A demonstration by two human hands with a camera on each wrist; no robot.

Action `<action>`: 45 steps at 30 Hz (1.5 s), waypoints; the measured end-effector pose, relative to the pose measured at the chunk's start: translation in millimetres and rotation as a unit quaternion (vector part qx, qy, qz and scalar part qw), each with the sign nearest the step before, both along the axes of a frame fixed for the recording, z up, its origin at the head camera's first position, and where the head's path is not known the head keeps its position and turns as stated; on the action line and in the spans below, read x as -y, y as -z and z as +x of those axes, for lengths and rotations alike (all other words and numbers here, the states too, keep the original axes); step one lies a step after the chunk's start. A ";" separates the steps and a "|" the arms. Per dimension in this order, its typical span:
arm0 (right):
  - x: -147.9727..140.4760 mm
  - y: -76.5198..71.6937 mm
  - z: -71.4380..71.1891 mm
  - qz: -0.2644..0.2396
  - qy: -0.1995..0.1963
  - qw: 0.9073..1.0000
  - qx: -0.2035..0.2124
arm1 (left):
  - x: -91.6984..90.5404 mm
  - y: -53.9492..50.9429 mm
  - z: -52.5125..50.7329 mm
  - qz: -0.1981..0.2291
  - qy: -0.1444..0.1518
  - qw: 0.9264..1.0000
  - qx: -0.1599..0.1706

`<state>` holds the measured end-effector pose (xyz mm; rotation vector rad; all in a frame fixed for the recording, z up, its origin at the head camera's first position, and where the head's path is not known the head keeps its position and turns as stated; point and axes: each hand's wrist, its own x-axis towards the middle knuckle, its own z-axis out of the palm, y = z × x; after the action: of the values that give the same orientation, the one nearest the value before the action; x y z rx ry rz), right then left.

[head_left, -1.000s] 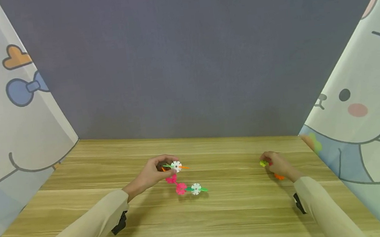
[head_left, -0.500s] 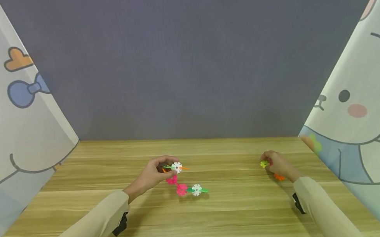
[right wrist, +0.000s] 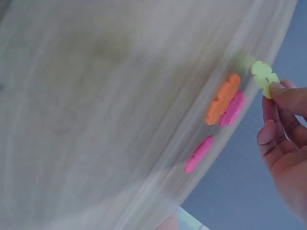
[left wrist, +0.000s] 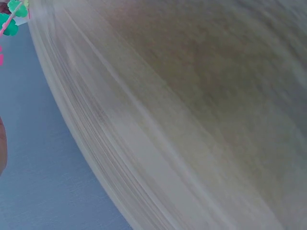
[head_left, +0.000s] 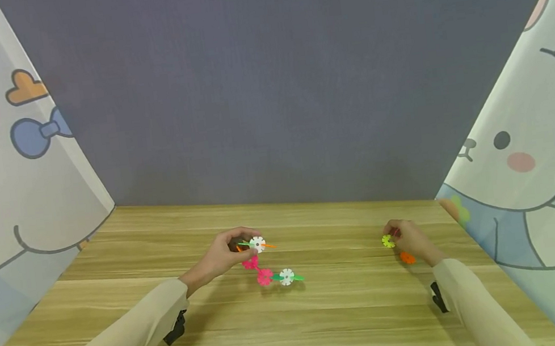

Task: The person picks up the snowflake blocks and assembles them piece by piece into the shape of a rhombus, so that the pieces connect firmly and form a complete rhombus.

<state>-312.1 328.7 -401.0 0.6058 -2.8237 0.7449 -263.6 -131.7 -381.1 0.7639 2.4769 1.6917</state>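
Chain (head_left: 265, 278) of flower-shaped discs, left of centre over the wooden table (head_left: 335, 320). Notched rims, small centre holes. Top: upper white disc (head_left: 258, 240) facing the camera, orange sliver (head_left: 270, 246) and light green sliver (head_left: 245, 244) seen edge-on either side. Below: two hot-pink discs, then dark green disc (head_left: 277, 277), lower white disc (head_left: 283, 278), bright green disc (head_left: 298, 278) at the end, both greens seen nearly edge-on. Lower end appears to hang just above the table; contact is hard to judge.

Hands well apart. Left hand (head_left: 221, 254) pinches the chain's top, thumb in front. Right hand (head_left: 412, 241) off to the right, thumb and finger clamped on the rim of yellow disc (head_left: 387, 241), lifted and tilted; other fingers curled. Orange disc (head_left: 408, 258) on the table near that hand, near pink disc (right wrist: 233, 109) just beside it and partly overlapped, lone pink disc (right wrist: 199, 154) apart from both.

Left hand covers part of the chain's top, joints there hidden. Left wrist view mostly blurred tabletop; chain cut off at the corner, only green, pink and a dark patch showing. Right hand cut off at that wrist view's edge.
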 end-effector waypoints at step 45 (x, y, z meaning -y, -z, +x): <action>154.1 -21.3 48.5 -0.253 -0.107 0.950 0.147 | -4.8 -1.5 0.4 0.003 0.013 1.000 0.012</action>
<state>-263.5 174.7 -379.7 0.7636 -2.6526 1.6556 -263.2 -126.9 -379.6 0.7666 2.4369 1.6901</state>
